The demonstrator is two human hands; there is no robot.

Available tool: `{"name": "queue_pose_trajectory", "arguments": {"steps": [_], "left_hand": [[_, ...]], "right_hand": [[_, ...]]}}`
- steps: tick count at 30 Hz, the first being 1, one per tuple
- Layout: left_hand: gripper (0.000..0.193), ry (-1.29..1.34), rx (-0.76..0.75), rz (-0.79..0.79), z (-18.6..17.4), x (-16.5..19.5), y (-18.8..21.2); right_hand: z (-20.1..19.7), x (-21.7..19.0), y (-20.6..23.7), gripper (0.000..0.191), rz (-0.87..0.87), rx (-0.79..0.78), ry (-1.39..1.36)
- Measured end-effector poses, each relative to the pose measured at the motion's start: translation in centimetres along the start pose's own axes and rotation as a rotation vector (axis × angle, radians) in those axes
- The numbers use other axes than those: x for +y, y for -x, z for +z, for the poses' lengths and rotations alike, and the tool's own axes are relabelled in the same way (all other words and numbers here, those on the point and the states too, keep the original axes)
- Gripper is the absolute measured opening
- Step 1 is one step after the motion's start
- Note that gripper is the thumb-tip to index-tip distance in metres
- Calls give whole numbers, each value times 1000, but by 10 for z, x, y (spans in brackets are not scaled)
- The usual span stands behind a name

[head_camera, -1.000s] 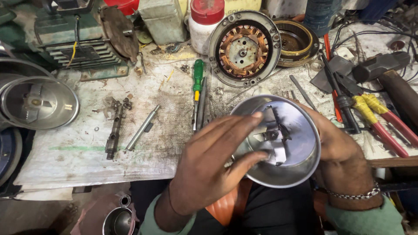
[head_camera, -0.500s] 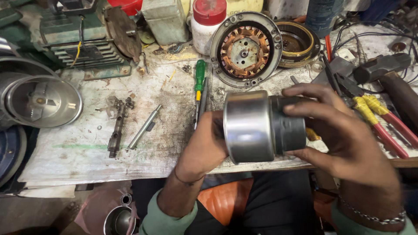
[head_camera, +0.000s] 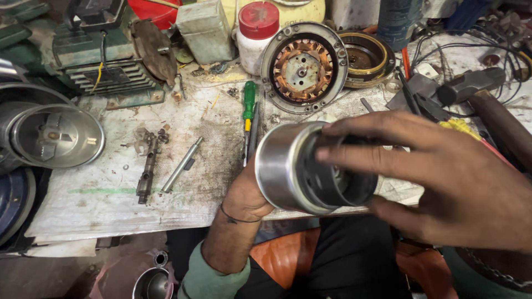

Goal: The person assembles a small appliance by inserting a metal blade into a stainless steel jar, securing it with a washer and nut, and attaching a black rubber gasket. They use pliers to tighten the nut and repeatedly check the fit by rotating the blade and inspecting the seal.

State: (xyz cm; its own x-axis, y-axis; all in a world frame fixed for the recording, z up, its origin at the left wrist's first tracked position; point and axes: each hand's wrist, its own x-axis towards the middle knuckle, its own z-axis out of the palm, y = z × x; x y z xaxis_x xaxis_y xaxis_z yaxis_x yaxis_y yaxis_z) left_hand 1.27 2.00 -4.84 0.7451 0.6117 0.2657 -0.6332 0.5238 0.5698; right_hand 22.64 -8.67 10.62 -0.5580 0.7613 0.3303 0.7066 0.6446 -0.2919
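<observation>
- While the left hand (head_camera: 246,194) props it from behind, the shiny metal housing (head_camera: 302,166) sits up off the bench, lying on its side with its open end turned toward the right hand (head_camera: 443,177).
- Left hand's palm is pressed against the closed back of that cylinder; its fingers are hidden behind the metal, so how they are set I cannot tell. A thin dark band circles that wrist, a green sleeve below it.
- Right hand, big in the frame: fingers (head_camera: 377,130) spread and laid across the open rim from above, thumb hooked under the lower edge, clasping the housing's mouth.
- Inside the opening, a dark rotor-like part shows between those fingers, too shadowed to read further.
- Just beyond the left hand on the bench: a green-handled screwdriver (head_camera: 249,113) lying lengthwise, with a slim dark tool touching it.
- Further out past the housing: a round motor stator with copper windings (head_camera: 303,67), tipped up to face us, and a white jar with a red lid (head_camera: 256,33) just beside it.
- Off to the left hand's outer side: a short steel shaft (head_camera: 182,164) and a grimy spindle piece (head_camera: 147,166), near each other but apart.
- Far on that side, well away: a steel end cap (head_camera: 58,135).
- Behind the right hand: a hammer (head_camera: 471,83) and a jumble of tools.
</observation>
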Motion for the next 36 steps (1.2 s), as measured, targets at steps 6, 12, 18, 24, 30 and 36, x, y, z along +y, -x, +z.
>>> {"name": "queue_pose_trajectory", "arguments": {"steps": [6, 12, 18, 24, 30, 36], "left_hand": [[56, 77, 41, 25, -10, -1, 1], [53, 252, 92, -9, -13, -3, 1], [59, 97, 12, 94, -12, 2, -4], [53, 124, 96, 189, -17, 2, -3], [53, 160, 51, 154, -27, -3, 2], [55, 143, 40, 126, -28, -5, 5]], "right_hand": [[-1, 2, -7, 90, 108, 17, -42], [-4, 4, -16, 84, 64, -38, -77], [-7, 17, -29, 24, 720, -140, 461], [15, 59, -30, 35, 940, -325, 454], [56, 82, -15, 43, 415, -194, 96], [75, 84, -11, 32, 322, -219, 241]]}}
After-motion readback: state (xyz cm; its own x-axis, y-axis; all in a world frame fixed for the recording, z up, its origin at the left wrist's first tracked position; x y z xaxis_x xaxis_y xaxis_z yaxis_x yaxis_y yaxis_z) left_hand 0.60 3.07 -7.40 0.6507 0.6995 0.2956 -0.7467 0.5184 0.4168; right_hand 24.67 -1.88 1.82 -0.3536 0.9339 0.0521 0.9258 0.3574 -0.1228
